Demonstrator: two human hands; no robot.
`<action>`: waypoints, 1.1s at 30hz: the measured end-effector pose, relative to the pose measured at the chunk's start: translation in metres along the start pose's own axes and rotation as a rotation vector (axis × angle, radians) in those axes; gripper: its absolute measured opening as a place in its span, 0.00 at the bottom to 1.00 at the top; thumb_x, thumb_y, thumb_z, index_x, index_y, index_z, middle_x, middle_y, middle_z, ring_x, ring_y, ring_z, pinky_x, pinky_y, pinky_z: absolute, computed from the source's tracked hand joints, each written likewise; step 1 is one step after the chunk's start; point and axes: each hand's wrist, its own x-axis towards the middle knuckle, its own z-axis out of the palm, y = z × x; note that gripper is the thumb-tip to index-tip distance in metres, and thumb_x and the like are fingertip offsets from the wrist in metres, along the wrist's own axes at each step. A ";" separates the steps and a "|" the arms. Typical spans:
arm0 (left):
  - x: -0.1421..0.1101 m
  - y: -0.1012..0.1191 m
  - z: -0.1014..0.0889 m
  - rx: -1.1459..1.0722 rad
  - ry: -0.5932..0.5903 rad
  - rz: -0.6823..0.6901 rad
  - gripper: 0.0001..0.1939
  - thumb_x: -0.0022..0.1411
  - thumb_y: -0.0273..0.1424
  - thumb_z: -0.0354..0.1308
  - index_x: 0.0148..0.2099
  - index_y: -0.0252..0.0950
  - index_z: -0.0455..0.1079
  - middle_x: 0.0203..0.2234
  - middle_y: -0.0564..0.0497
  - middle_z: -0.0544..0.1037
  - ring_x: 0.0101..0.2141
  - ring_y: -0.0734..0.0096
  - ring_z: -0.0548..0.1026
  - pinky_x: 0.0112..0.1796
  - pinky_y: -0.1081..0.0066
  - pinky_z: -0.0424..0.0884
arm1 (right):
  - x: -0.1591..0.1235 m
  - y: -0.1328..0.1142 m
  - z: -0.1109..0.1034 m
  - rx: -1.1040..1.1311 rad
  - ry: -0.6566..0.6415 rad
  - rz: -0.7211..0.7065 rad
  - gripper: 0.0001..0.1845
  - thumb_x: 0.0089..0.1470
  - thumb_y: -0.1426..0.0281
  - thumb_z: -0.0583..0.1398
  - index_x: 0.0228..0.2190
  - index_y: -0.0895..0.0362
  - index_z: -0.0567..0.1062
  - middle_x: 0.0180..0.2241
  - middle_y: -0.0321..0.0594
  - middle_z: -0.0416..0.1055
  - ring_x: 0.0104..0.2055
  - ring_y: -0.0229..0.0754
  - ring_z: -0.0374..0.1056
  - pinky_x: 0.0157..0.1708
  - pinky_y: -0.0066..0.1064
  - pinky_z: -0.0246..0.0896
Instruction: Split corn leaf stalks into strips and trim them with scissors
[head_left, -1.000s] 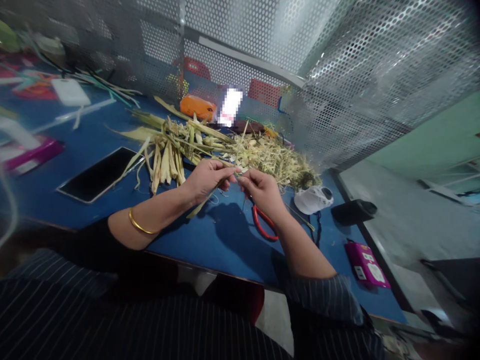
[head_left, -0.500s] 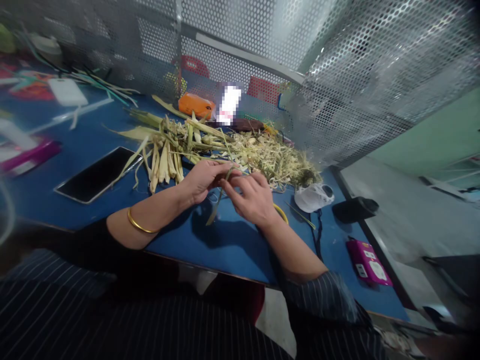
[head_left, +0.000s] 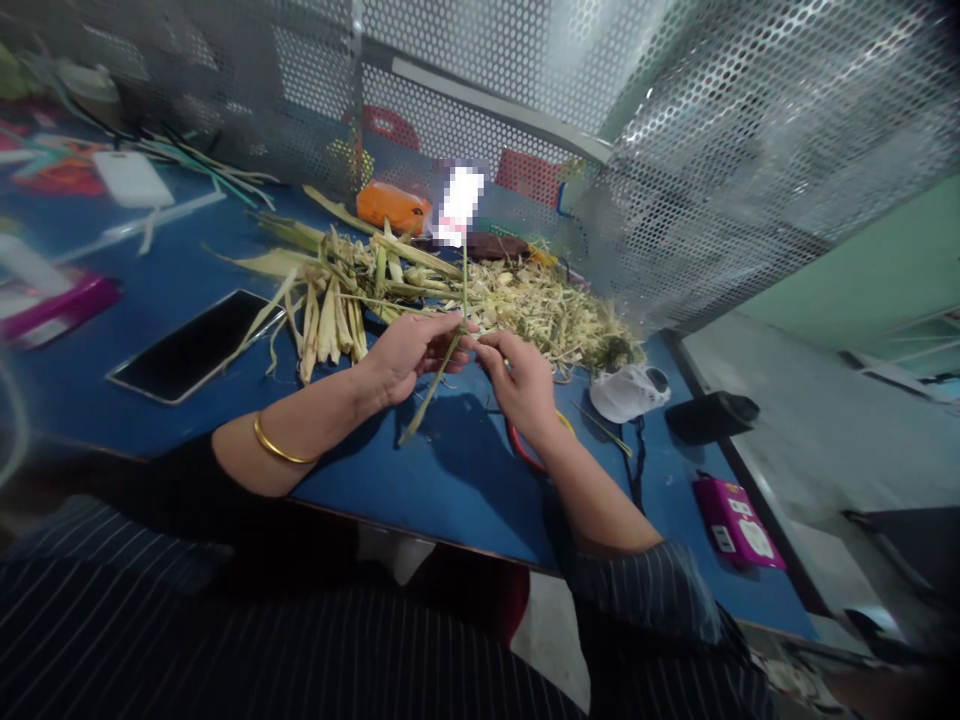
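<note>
Plant strip [head_left: 429,402] in left fingers [head_left: 441,323]

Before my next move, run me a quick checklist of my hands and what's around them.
1. Left hand holding the strip: ok, pinched at the fingertips.
2. Right hand close to the left: ok, fingertips nearly meeting.
3. Right hand gripping something: cannot tell, too small to see.
4. Red handle in full view: not ok, partly hidden behind the right forearm.
5. Black phone away from both hands: ok, flat on the table.
</note>
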 end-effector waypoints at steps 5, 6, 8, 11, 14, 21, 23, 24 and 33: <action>0.002 -0.004 0.000 0.065 0.045 0.063 0.07 0.54 0.30 0.66 0.32 0.30 0.76 0.21 0.53 0.74 0.18 0.81 0.69 0.23 0.77 0.68 | 0.001 0.000 0.000 0.254 -0.114 0.083 0.13 0.63 0.62 0.52 0.29 0.53 0.69 0.24 0.34 0.67 0.26 0.37 0.62 0.32 0.29 0.56; 0.003 -0.005 0.000 0.085 0.053 0.079 0.06 0.53 0.29 0.66 0.30 0.29 0.75 0.20 0.53 0.73 0.17 0.81 0.68 0.23 0.76 0.67 | 0.001 0.000 0.000 0.240 -0.110 0.072 0.12 0.63 0.63 0.52 0.29 0.53 0.69 0.24 0.33 0.66 0.26 0.37 0.62 0.32 0.29 0.56; 0.006 -0.007 0.000 0.115 0.070 0.097 0.06 0.53 0.27 0.66 0.29 0.29 0.74 0.18 0.54 0.72 0.16 0.80 0.67 0.21 0.76 0.67 | 0.002 -0.001 -0.002 0.155 -0.091 0.035 0.11 0.62 0.66 0.53 0.28 0.54 0.69 0.24 0.35 0.67 0.28 0.38 0.62 0.32 0.29 0.55; 0.008 -0.007 0.000 0.125 0.086 0.085 0.05 0.55 0.25 0.64 0.28 0.29 0.73 0.17 0.54 0.72 0.15 0.81 0.66 0.20 0.76 0.65 | 0.002 -0.001 -0.004 0.005 -0.063 -0.025 0.12 0.62 0.67 0.52 0.28 0.54 0.70 0.27 0.38 0.70 0.30 0.40 0.63 0.33 0.31 0.54; 0.007 -0.005 0.002 0.102 0.098 0.049 0.05 0.56 0.24 0.62 0.28 0.29 0.73 0.17 0.54 0.71 0.14 0.81 0.66 0.20 0.76 0.65 | 0.002 -0.001 -0.003 -0.112 -0.033 -0.068 0.12 0.63 0.67 0.51 0.29 0.54 0.70 0.30 0.40 0.72 0.33 0.41 0.64 0.35 0.32 0.53; 0.005 0.000 0.000 0.010 0.043 -0.007 0.08 0.60 0.28 0.59 0.32 0.30 0.75 0.20 0.53 0.73 0.18 0.79 0.69 0.25 0.74 0.69 | 0.001 0.001 -0.003 -0.276 -0.006 -0.113 0.15 0.64 0.66 0.49 0.31 0.55 0.72 0.32 0.43 0.75 0.32 0.42 0.64 0.38 0.35 0.52; 0.005 0.000 -0.001 0.006 -0.005 -0.024 0.10 0.62 0.31 0.56 0.33 0.31 0.76 0.21 0.51 0.74 0.20 0.77 0.70 0.27 0.72 0.71 | 0.002 0.004 -0.004 -0.162 0.017 -0.048 0.14 0.64 0.65 0.50 0.32 0.55 0.73 0.33 0.42 0.75 0.33 0.42 0.66 0.39 0.34 0.54; 0.004 -0.001 -0.001 0.020 -0.031 -0.029 0.11 0.62 0.31 0.56 0.33 0.31 0.76 0.21 0.51 0.74 0.20 0.77 0.70 0.27 0.72 0.71 | 0.003 0.005 -0.004 -0.064 0.036 0.001 0.14 0.63 0.64 0.51 0.32 0.54 0.74 0.33 0.42 0.75 0.35 0.42 0.67 0.39 0.34 0.56; -0.003 -0.013 0.003 0.353 -0.152 0.059 0.08 0.53 0.31 0.64 0.28 0.31 0.76 0.20 0.52 0.72 0.19 0.79 0.66 0.21 0.76 0.64 | 0.007 0.003 0.000 0.824 -0.012 0.450 0.11 0.49 0.62 0.64 0.23 0.56 0.72 0.23 0.34 0.70 0.27 0.36 0.63 0.34 0.30 0.60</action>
